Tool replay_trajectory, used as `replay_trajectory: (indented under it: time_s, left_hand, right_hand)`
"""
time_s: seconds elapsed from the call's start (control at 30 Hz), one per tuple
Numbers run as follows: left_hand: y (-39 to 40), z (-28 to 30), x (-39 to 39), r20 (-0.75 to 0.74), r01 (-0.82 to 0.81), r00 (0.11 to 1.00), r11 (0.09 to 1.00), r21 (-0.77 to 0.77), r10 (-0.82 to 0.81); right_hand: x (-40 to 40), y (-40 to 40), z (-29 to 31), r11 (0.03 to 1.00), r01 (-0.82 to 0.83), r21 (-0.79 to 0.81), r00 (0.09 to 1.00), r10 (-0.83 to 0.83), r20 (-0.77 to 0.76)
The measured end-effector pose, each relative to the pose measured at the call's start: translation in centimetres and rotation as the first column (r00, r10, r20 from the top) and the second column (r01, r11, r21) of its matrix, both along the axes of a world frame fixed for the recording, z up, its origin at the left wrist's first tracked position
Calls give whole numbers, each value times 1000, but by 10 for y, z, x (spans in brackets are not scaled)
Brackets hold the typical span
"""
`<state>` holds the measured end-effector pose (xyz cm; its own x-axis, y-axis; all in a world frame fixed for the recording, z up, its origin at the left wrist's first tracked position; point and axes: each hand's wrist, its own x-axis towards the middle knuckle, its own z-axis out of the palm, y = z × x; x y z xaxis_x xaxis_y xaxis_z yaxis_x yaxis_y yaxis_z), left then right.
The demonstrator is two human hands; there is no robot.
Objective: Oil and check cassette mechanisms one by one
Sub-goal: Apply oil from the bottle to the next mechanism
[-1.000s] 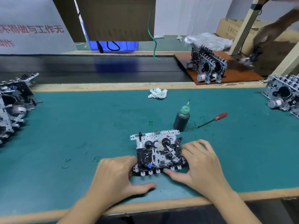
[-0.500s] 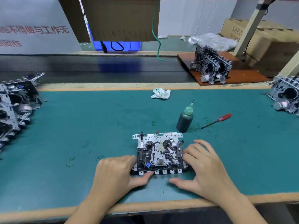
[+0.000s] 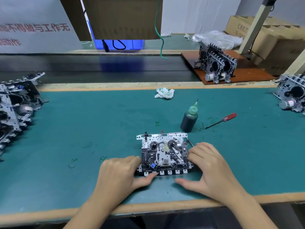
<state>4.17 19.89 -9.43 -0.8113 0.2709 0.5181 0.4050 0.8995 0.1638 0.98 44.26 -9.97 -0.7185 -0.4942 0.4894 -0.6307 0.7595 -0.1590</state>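
My right hand (image 3: 212,169) thumb has slid off the mechanism (image 3: 164,154); both hands' fingers lie loosely against its sides (oil bottle (image 3: 189,119) untouched), stacks left.

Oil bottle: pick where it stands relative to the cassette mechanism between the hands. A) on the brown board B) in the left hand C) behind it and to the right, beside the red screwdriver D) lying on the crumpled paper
C: the oil bottle stands upright on the green mat behind the cassette mechanism, with the red screwdriver lying to its right.
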Motion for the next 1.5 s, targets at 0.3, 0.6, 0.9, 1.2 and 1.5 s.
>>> replay_trajectory:
  time_s: [0.3,0.6,0.9,1.2,1.5]
  left_hand:
    - [7,2,-2,104,-64,993,997,36,60]
    - [5,1,-4,136,-65,989,993,99,52]
    - [3,1,-2,167,21,985,993,114,-40]
    - [7,1,2,135,-14,991,996,86,2]
    - [8,1,1,120,-98,989,988,116,84]
  right_hand:
    - [2,-2,-1,999,51,-5,998,-51,-40]
    - [4,-6,0,999,45,2,997,-44,-66]
    - [3,-2,1,989,95,115,992,-83,-98]
    - [4,0,3,987,58,149,994,-43,-102]
    - [0,3,5,991,-26,134,997,35,-67]
